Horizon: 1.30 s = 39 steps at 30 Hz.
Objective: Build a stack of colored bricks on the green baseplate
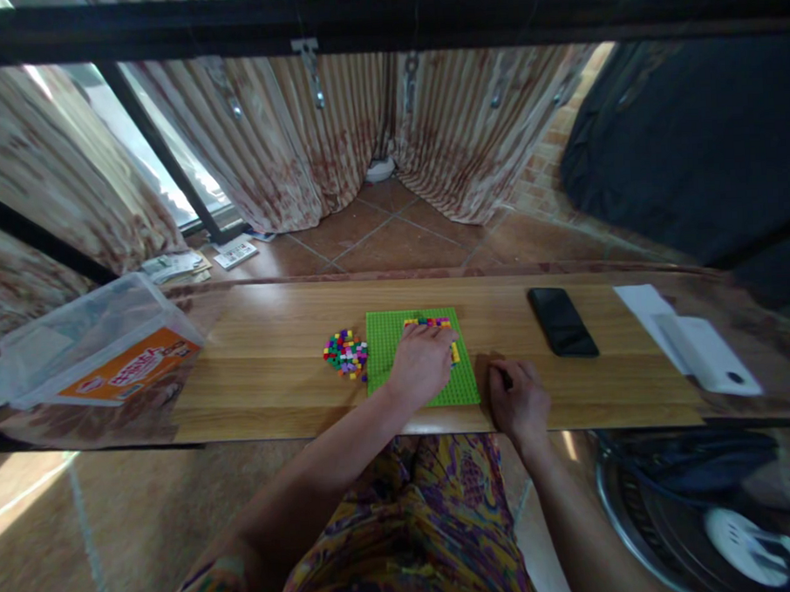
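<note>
A green studded baseplate lies on the wooden table in front of me. Over its right half reaches my left hand, its fingers bent together down at the plate; whatever they may hold is hidden beneath them. Small toy bricks in yellow, red, green and pink form a row near the plate's far edge. Yellow bricks also show to the right of the fingers. Just right of the plate, my right hand rests on the table's front edge, curled into a loose fist with nothing visible in it.
Left of the plate sits a heap of loose coloured bricks. A clear plastic box with an orange label stands at the far left. To the right lie a black phone and a white object. A dark bar crosses above.
</note>
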### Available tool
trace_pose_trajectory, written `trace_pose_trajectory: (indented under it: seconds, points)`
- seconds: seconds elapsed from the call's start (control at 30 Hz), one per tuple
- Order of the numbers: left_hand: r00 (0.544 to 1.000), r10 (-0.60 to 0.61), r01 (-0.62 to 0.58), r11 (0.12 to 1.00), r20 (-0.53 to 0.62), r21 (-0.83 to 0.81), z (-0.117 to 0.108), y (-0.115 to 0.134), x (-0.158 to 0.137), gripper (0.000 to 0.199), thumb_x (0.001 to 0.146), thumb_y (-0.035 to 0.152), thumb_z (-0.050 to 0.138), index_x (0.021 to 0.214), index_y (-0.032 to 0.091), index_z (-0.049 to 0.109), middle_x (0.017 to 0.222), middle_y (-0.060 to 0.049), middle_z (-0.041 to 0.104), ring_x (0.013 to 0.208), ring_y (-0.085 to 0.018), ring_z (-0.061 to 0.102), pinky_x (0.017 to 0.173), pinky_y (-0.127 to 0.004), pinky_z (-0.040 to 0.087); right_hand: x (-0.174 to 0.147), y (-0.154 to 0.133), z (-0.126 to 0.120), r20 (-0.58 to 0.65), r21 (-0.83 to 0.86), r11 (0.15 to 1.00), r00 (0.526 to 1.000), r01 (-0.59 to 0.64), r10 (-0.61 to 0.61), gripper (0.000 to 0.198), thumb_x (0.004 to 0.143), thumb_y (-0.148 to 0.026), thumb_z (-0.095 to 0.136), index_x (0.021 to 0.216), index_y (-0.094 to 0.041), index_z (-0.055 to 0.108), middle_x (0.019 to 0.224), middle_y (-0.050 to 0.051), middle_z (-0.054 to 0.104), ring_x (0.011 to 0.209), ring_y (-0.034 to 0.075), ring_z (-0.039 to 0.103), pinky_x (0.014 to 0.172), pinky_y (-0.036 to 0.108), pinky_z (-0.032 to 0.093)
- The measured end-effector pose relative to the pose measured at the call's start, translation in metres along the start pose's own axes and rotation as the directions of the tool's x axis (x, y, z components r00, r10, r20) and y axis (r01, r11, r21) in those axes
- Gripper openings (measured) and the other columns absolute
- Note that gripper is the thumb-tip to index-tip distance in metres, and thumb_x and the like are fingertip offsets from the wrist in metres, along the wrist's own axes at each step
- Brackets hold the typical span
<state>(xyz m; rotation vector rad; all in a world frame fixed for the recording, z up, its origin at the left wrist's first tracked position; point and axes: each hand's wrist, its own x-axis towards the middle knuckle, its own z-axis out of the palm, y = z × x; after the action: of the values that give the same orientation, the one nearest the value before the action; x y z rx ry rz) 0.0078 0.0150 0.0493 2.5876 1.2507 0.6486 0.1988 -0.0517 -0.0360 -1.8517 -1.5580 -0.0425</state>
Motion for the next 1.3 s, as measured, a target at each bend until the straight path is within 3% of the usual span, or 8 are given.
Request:
trace_pose_trajectory:
  seconds: [0.43,0.77,1.07,1.3]
  points:
    - [0.979,-0.114,0.081,0.979,-0.168,-0.189,0.020,-0.005,-0.008,0.014,0.088,0.018,0.057,0.095,0.022,0.067,0.090,0.000,0.073,0.085,-0.019,0.060,0.088,-0.037,0.043,0.000,-0.002,-0.001,0.010,0.005,1.000,1.000,-0.022,0.022,0.026,0.090,-0.033,0.049,0.092,-0.018,0.070,0.091,0.008,0.067,0.081,0.020,0.059,0.074,0.031,0.045]
    - [0.983,-0.108,0.088,0.986,-0.147,-0.141,0.021,-0.004,-0.011,0.023,0.086,0.017,0.056,0.107,0.022,0.064,0.103,-0.003,0.070,0.095,-0.021,0.057,0.091,-0.039,0.043,0.000,0.001,0.000,0.022,0.015,1.000,0.999,-0.023,0.023,0.027,0.090,-0.034,0.048,0.092,-0.018,0.070,0.090,0.009,0.066,0.083,0.020,0.059,0.075,0.032,0.046]
    - [0.987,-0.090,0.069,0.986,-0.137,-0.154,0.021,-0.008,-0.013,0.021,0.088,0.019,0.056,0.107,0.021,0.064,0.100,-0.004,0.069,0.098,-0.022,0.057,0.092,-0.039,0.044,0.000,-0.003,-0.002,0.009,0.034,0.999,1.000,-0.024,0.024,0.028,0.090,-0.034,0.047,0.092,-0.018,0.070,0.089,0.009,0.066,0.082,0.020,0.060,0.075,0.033,0.046]
    - [0.984,-0.010,-0.029,0.976,-0.177,-0.217,0.021,-0.014,-0.018,0.020,0.091,0.018,0.050,0.106,0.019,0.064,0.106,-0.005,0.068,0.104,-0.020,0.058,0.097,-0.038,0.045,0.000,-0.002,-0.002,0.015,0.022,0.999,0.999,-0.033,0.033,0.028,0.089,-0.035,0.047,0.091,-0.018,0.070,0.087,0.008,0.065,0.080,0.021,0.059,0.074,0.032,0.046]
